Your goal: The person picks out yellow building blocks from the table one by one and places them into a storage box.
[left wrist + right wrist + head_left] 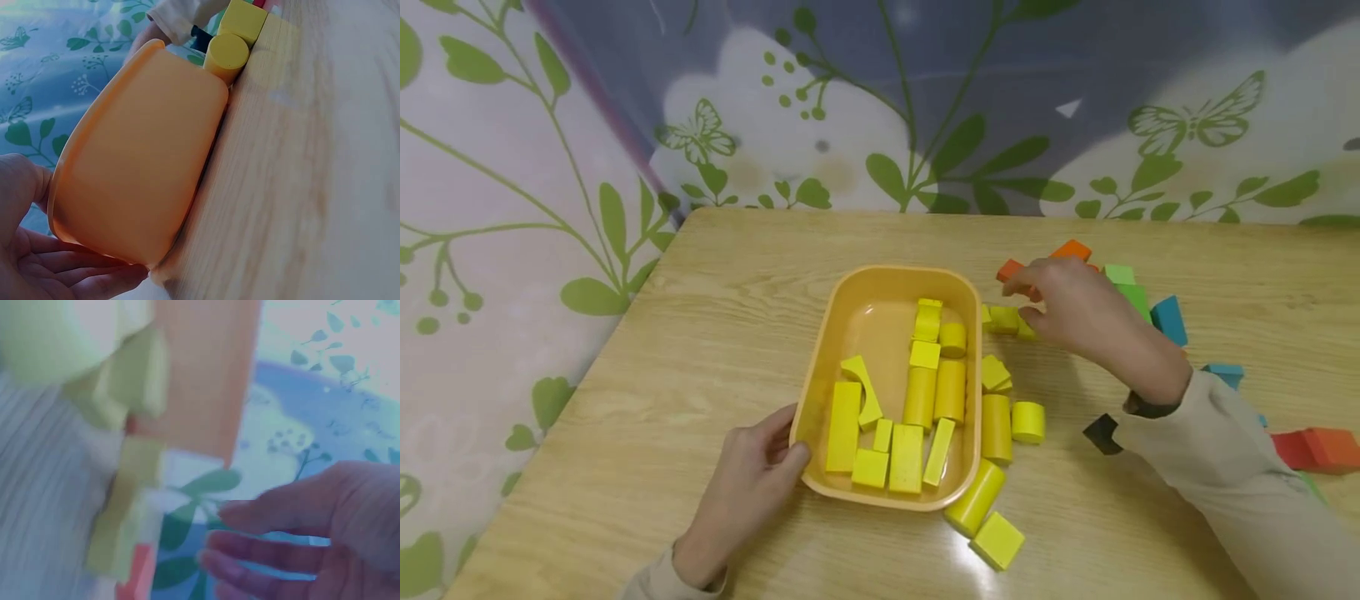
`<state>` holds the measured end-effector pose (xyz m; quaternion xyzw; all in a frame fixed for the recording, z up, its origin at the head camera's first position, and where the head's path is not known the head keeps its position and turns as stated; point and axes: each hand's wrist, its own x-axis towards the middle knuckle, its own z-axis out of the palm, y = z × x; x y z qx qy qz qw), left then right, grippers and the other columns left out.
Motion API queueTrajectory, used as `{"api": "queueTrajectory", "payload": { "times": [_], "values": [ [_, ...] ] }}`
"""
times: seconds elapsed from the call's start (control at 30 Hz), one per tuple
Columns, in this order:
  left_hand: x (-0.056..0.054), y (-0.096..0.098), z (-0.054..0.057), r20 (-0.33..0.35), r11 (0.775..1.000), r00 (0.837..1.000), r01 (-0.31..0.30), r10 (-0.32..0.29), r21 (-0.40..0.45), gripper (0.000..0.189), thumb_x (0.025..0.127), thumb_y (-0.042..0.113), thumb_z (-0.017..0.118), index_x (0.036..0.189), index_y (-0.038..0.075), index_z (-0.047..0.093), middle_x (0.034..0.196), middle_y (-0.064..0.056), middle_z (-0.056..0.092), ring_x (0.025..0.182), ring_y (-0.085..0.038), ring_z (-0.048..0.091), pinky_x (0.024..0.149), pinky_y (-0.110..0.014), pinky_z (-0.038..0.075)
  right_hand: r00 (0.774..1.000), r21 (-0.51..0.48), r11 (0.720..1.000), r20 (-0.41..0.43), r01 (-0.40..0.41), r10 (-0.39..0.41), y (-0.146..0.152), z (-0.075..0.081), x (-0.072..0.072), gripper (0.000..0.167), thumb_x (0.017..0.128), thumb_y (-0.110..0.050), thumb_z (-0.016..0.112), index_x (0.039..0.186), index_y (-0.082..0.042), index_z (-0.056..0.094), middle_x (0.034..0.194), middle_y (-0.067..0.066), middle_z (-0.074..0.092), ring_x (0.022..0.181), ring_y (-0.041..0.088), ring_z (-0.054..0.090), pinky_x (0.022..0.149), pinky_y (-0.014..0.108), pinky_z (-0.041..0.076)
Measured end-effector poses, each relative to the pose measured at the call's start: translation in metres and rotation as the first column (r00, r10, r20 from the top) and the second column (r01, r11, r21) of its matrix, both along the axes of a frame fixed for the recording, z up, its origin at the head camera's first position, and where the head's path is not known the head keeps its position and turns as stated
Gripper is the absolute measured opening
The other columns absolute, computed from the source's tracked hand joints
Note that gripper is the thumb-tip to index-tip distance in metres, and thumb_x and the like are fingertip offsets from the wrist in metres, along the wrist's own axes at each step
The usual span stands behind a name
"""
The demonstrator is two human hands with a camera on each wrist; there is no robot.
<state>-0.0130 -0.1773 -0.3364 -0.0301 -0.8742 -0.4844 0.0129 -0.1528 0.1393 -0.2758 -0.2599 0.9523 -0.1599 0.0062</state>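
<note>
The left hand (747,475) grips the orange tray (887,285) at its near left corner; yellow blocks (906,458) lie inside. At right, the right hand (1078,308) has a relaxed grip, thumb and fingers apart, near small yellow pieces (1003,320) on the table (730,333), beside the tray's far right side.
</note>
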Motion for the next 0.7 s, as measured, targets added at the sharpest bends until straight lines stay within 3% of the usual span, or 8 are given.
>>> {"api": "queueTrajectory", "payload": {
  "times": [0.1,0.17,0.37,0.5,0.6,0.7],
  "values": [
    [0.0,0.0,0.0,0.011,1.0,1.0,-0.011,0.011,-0.004,0.044,0.081,-0.009,0.053,0.125,-0.012,0.056,0.118,-0.028,0.062,0.102,-0.03,0.066,0.073,-0.027,0.058,0.986,0.132,0.991,0.161,0.021,-0.043,0.005,-0.007,-0.008,0.04,0.082,-0.005,0.073,0.12,0.003,0.064,0.118,0.021,0.063,0.103,0.037,0.06,0.078,0.05,0.055],
    [0.001,0.0,-0.001,0.019,1.0,1.0,-0.012,0.012,0.003,0.044,0.082,-0.009,0.053,0.126,-0.013,0.056,0.119,-0.029,0.061,0.102,-0.031,0.066,0.074,-0.027,0.058,0.973,0.194,0.981,0.218,0.028,-0.071,0.006,-0.014,-0.012,0.045,0.082,-0.008,0.074,0.124,0.002,0.061,0.123,0.022,0.061,0.109,0.038,0.057,0.079,0.051,0.055],
    [0.002,0.001,-0.002,0.017,1.0,1.0,-0.009,0.009,0.008,0.045,0.082,-0.009,0.052,0.126,-0.013,0.055,0.119,-0.029,0.061,0.102,-0.031,0.066,0.074,-0.027,0.058,0.976,0.207,0.978,0.208,0.027,-0.071,0.006,-0.02,-0.012,0.045,0.081,-0.007,0.074,0.123,0.001,0.062,0.121,0.02,0.062,0.106,0.035,0.058,0.075,0.049,0.056],
    [0.002,0.0,-0.002,0.015,1.0,1.0,-0.004,0.004,0.009,0.045,0.082,-0.009,0.052,0.126,-0.012,0.055,0.119,-0.028,0.061,0.102,-0.031,0.066,0.074,-0.027,0.058,0.979,0.127,0.987,0.193,-0.094,0.068,0.001,-0.01,-0.003,0.036,0.079,0.001,0.074,0.114,-0.003,0.067,0.112,0.013,0.066,0.1,0.031,0.06,0.082,0.048,0.055],
    [0.001,0.0,-0.001,0.012,1.0,1.0,-0.004,0.004,0.005,0.045,0.082,-0.009,0.052,0.126,-0.012,0.055,0.119,-0.028,0.061,0.102,-0.03,0.066,0.074,-0.027,0.058,0.948,0.072,0.975,0.258,-0.212,0.187,-0.005,-0.005,0.005,0.031,0.079,0.0,0.073,0.108,-0.01,0.07,0.108,0.006,0.067,0.097,0.026,0.061,0.086,0.047,0.054],
    [0.001,0.0,-0.001,0.008,1.0,1.0,-0.006,0.006,0.002,0.045,0.081,-0.009,0.052,0.126,-0.012,0.056,0.118,-0.028,0.062,0.102,-0.03,0.066,0.074,-0.027,0.058,0.915,0.061,0.965,0.337,-0.256,0.221,-0.01,-0.006,0.01,0.032,0.078,-0.007,0.076,0.109,-0.014,0.069,0.109,0.001,0.067,0.097,0.023,0.06,0.087,0.045,0.053]
  ]
}}
